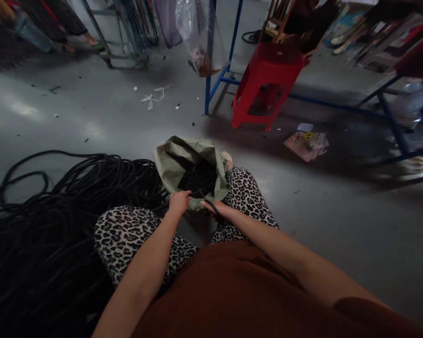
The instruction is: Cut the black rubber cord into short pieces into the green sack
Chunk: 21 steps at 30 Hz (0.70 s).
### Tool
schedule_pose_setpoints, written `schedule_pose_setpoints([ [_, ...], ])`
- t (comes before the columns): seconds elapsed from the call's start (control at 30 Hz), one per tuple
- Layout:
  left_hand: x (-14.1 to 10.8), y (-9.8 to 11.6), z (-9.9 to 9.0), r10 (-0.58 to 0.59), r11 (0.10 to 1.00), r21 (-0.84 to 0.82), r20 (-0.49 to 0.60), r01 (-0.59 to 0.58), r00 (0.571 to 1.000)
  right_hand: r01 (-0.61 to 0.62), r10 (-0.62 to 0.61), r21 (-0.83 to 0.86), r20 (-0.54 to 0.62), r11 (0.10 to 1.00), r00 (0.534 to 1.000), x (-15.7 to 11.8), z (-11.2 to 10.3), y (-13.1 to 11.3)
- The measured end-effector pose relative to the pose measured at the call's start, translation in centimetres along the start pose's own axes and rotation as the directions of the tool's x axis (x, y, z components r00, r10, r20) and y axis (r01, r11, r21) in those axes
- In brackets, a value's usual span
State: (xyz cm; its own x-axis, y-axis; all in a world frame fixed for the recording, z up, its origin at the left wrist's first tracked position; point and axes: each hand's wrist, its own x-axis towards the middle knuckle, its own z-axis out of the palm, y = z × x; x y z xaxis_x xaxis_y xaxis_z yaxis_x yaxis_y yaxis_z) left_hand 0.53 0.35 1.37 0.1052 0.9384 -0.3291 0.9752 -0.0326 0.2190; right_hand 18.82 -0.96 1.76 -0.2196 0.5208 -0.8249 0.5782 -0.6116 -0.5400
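A green woven sack (167,164) stands open between my knees, with small black pieces (200,179) inside. Over its near rim, my left hand (178,203) is closed around a length of black cord or tubing (196,193). Black-handled scissors (217,212) are in my right hand (223,209), and their blades point left toward the cord. Whether the blades touch the cord I cannot tell. Left of my knee lies a big tangled heap of black tubing (102,180), some of it running up to the sack.
A red plastic stool (261,84) stands ahead by a blue metal frame (208,94) hung with a clear plastic bag (200,33). Printed plastic packaging (308,144) and white scraps (150,99) lie on the grey floor. A person's feet (91,43) show at the far left.
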Motion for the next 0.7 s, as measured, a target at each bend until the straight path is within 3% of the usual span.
schedule_pose_setpoints([
  [0.43, -0.07, 0.34, -0.27, 0.016, 1.0, 0.005, 0.059, -0.017, 0.998, -0.008, 0.008, 0.01, -0.001, 1.0, 1.0, 0.43, 0.14, 0.15],
  [0.7, 0.06, 0.3, -0.3, 0.092, 0.996, 0.008, 0.034, -0.093, 0.995, 0.009, -0.01, -0.034, -0.027, 0.999, 1.0, 0.94, 0.12, 0.46],
])
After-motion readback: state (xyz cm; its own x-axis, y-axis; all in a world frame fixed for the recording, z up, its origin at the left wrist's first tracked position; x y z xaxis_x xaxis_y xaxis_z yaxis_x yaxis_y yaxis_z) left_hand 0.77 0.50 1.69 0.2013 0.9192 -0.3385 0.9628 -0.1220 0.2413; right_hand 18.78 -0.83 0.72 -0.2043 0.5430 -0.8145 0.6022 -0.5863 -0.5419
